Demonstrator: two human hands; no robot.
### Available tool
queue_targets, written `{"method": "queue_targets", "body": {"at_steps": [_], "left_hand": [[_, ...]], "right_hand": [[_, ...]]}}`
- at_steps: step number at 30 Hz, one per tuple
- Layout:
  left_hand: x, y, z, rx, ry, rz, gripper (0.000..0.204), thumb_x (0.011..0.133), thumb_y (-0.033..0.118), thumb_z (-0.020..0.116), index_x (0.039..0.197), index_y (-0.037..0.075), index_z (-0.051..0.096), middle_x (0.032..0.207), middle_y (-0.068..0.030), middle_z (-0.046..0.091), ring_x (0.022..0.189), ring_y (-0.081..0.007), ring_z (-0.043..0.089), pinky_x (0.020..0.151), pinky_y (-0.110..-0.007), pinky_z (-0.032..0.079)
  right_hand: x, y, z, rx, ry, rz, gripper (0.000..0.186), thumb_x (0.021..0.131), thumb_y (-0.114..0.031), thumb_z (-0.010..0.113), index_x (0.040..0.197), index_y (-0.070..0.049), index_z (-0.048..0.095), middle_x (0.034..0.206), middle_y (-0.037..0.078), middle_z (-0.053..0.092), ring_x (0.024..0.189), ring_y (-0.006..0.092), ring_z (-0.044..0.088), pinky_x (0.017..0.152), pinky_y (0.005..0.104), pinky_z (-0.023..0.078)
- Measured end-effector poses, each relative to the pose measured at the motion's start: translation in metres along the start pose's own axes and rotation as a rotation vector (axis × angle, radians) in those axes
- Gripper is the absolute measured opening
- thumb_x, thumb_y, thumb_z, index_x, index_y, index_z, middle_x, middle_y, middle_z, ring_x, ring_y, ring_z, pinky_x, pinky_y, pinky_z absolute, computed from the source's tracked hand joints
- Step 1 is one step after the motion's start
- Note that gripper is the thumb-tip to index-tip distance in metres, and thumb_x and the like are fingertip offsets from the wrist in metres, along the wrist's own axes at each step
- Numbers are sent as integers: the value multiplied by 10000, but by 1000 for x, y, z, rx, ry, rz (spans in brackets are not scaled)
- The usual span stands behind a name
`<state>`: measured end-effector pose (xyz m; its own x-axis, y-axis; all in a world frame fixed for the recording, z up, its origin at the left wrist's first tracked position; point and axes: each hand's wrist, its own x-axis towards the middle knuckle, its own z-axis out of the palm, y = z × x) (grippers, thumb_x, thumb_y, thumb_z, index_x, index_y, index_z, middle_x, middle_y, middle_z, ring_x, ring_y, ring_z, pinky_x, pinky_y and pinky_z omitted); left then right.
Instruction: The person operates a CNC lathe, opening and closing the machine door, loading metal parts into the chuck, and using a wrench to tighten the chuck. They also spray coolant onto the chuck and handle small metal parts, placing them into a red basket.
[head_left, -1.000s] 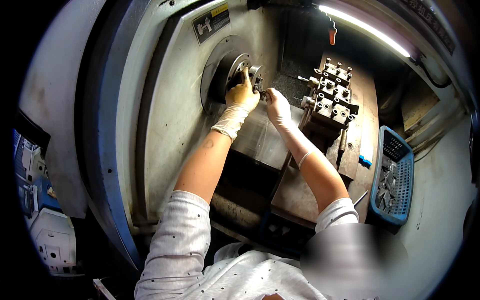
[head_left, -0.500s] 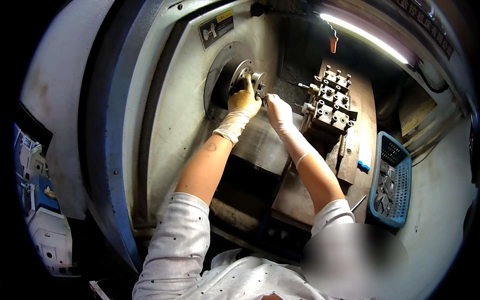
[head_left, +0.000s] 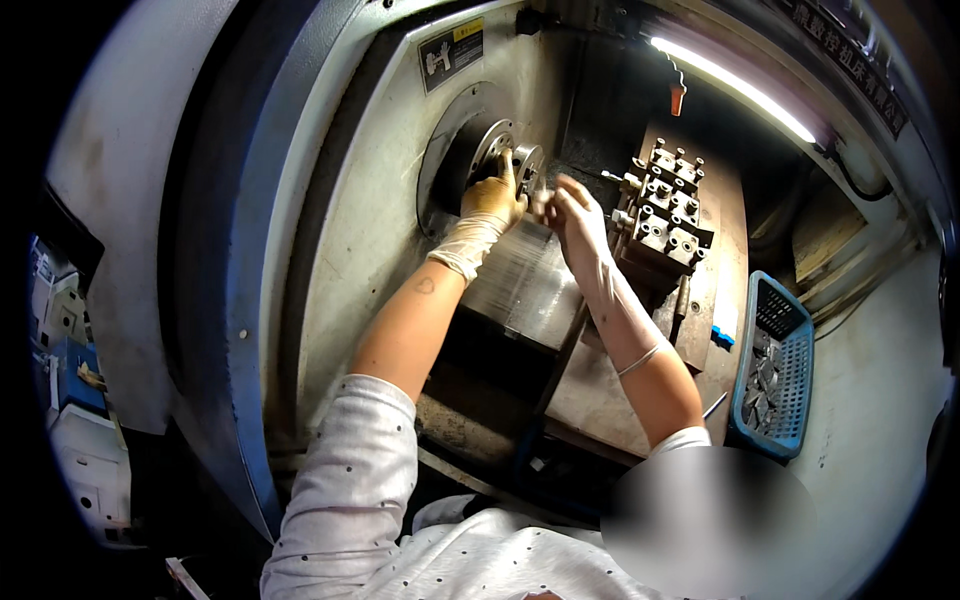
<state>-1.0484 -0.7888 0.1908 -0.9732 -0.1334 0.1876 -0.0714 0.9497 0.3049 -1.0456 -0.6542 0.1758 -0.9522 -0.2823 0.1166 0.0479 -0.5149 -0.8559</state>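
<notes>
On the left wall of the lathe's work space sits a round metal chuck (head_left: 470,158) with a smaller round fixture at its front. My left hand (head_left: 491,201), in a yellowed glove, is closed on the chuck's front, one finger stretched up along its face. The other fingertips are partly hidden by the fixture. Just right of the chuck is my right hand (head_left: 578,215), in a pale glove with the fingers bent together. At its fingertips is something small and pale, too smeared by motion to name.
A tool post block (head_left: 660,205) with several bolts stands right of my right hand on the brown slide. Farther right, a blue plastic basket (head_left: 803,375) holds dark metal pieces. A lamp tube (head_left: 735,90) shines above. A red-orange piece (head_left: 678,100) hangs at the back.
My right hand has shifted slightly right and turned, and its fingers have come away from the chuck's front. My left hand stays at the chuck. The whole view has moved a little.
</notes>
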Motion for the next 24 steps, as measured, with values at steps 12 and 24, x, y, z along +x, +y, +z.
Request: {"method": "queue_targets", "body": {"at_steps": [12,24], "left_hand": [[5,-1,0,-30,5,1,774,690,335,556,1255,119,73,732,-212,578,687,-338,577,630,-409,460],[4,1,3,32,14,0,785,700,354,539,1262,101,52,709,-196,580,644,-322,580,598,-403,473]], "right_hand": [[31,24,11,-1411,126,-360,393,673,-79,454,1063,-32,439,1141,122,459,1081,272,405,952,445,206],[48,64,7,-1598,473,-427,380,804,-64,347,1155,82,327,1252,217,295,1154,293,311,957,391,251]]}}
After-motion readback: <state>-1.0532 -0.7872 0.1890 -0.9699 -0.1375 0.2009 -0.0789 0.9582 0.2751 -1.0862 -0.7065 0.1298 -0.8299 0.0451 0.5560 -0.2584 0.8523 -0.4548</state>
